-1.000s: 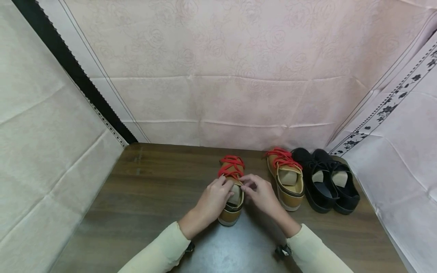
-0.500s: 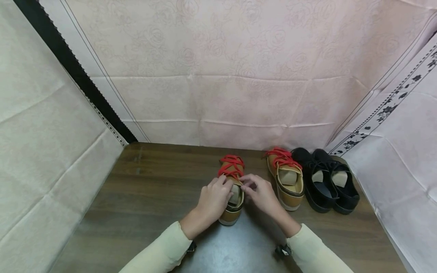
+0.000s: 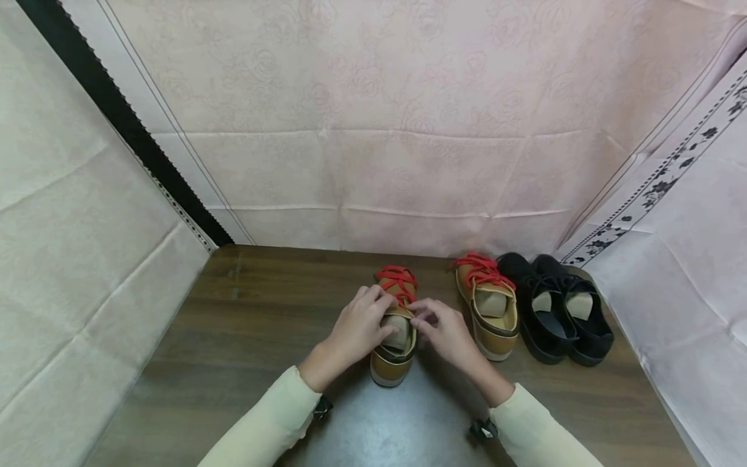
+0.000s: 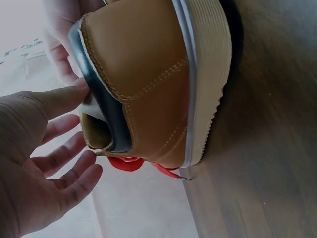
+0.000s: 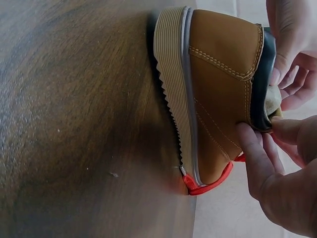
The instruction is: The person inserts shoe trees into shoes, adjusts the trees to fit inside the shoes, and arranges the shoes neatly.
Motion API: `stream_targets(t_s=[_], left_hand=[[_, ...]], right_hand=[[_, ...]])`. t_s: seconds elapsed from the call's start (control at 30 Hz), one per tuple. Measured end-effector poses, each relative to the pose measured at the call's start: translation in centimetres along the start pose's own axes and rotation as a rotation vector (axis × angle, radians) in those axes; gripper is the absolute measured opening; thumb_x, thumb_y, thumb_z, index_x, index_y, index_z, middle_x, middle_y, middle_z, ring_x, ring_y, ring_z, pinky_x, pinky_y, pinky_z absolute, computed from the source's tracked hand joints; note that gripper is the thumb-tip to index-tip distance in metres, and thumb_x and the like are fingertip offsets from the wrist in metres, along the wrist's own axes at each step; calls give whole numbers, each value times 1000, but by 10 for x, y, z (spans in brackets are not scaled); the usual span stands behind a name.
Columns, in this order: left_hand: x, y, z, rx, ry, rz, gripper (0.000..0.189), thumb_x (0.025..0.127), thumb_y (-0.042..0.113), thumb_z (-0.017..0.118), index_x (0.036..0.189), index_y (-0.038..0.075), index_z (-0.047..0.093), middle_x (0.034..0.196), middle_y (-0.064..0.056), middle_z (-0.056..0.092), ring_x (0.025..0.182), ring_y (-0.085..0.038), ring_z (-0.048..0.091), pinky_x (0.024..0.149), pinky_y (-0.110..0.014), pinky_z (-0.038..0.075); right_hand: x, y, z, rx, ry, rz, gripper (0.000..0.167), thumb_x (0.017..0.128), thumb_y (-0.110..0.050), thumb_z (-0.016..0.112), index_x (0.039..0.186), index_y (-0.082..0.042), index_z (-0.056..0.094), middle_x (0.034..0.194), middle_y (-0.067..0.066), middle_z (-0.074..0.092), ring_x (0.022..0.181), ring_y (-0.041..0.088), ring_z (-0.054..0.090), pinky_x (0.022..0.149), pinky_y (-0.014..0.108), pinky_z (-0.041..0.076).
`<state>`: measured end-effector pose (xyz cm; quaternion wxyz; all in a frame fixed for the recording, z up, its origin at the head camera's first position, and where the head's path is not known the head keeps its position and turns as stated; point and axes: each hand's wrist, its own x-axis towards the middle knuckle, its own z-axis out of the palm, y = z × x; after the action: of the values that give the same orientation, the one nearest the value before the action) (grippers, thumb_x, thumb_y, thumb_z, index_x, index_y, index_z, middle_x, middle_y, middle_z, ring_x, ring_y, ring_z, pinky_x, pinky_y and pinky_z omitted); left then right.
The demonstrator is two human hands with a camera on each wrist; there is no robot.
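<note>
A tan shoe (image 3: 390,371) with red laces (image 3: 399,283) and a dark padded collar (image 4: 99,84) stands upright on the wooden surface, toe away from me. My right hand (image 3: 445,331) pinches the right edge of its opening near the laces, thumb at the rim and index finger against the outer side, as the right wrist view shows. Over the left side is my left hand (image 3: 356,327), fingers apart and loosely bent, its thumb tip at the collar. A pale insole or filling shows inside the shoe.
Right of my hands stands a matching tan shoe (image 3: 496,331) with red laces. Beside it is a pair of black shoes (image 3: 548,324), close to the right cloth wall (image 3: 688,259). A pale patterned cloth (image 3: 373,162) rises behind the wooden surface (image 3: 262,337).
My left hand has moved slightly left and up, its fingers spreading away from the shoe's opening. The right hand keeps its hold, and the shoe's heel has shifted a little left.
</note>
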<state>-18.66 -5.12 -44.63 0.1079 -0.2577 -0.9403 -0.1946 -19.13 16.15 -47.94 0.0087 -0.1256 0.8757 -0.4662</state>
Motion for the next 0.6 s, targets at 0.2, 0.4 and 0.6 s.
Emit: stream_targets(t_s=[0.2, 0.4, 0.6], left_hand=[[2, -4, 4, 15, -30, 0, 41, 82, 35, 89, 114, 14, 73, 112, -3, 66, 102, -20, 57, 87, -34, 57], [4, -6, 8, 68, -40, 35, 36, 86, 34, 86, 112, 13, 73, 112, -2, 67, 103, -21, 56, 87, -33, 56], [7, -6, 12, 81, -37, 30, 32, 86, 31, 86, 110, 14, 73, 111, -2, 66, 102, -20, 55, 83, -33, 57]], right_hand=[[-1, 0, 1, -6, -1, 4, 22, 95, -10, 75, 115, -20, 74, 93, 1, 70, 82, 14, 69, 64, 23, 59], [-1, 0, 1, -29, 0, -8, 22, 95, -10, 74, 115, -20, 74, 94, 1, 69, 82, 14, 69, 63, 23, 58], [-1, -1, 1, -35, 1, -9, 22, 95, -10, 74, 115, -20, 74, 94, 1, 68, 82, 13, 69, 63, 22, 58]])
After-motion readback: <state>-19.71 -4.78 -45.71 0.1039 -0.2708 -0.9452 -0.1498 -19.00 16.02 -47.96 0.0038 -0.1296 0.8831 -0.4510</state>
